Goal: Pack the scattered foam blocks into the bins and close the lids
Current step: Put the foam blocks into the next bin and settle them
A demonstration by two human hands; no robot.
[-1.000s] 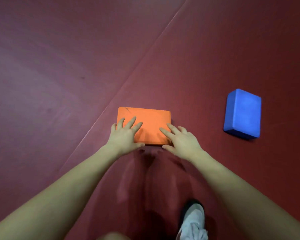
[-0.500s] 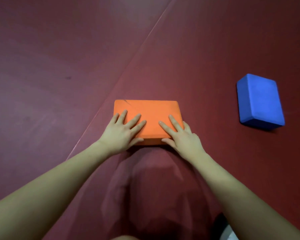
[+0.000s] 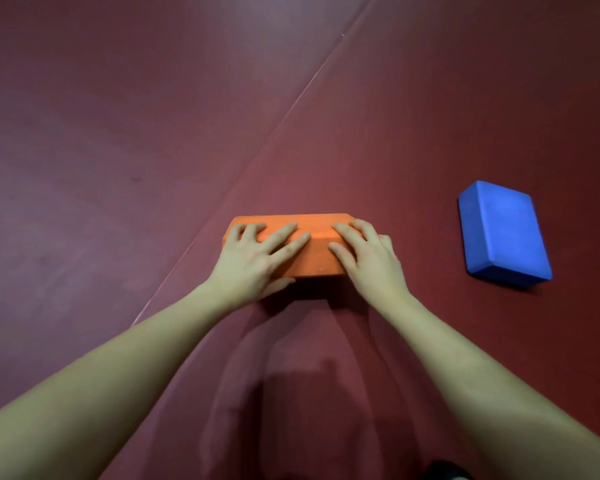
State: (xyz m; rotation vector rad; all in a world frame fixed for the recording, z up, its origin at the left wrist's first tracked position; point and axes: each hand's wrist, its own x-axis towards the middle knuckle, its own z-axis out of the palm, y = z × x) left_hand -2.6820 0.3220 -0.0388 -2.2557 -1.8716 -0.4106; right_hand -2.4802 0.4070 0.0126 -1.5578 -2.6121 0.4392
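Note:
An orange foam block [image 3: 318, 252] sits in the middle of the red floor mat, its near edge raised so the front face shows and a shadow lies beneath. My left hand [image 3: 253, 261] holds its left half, fingers spread over the top and thumb under the near edge. My right hand [image 3: 371, 265] holds the right half the same way, wrapping the right end. A blue foam block [image 3: 503, 237] lies flat on the mat to the right, apart from both hands. No bin is in view.
A pale seam [image 3: 291, 105] runs diagonally across the floor mat from upper right to lower left, passing just left of the orange block. The tip of my shoe [image 3: 447, 474] shows at the bottom edge.
My hands have slid further over the orange block and closed on it. Its near edge has come up off the mat, where before it lay flat under my fingertips.

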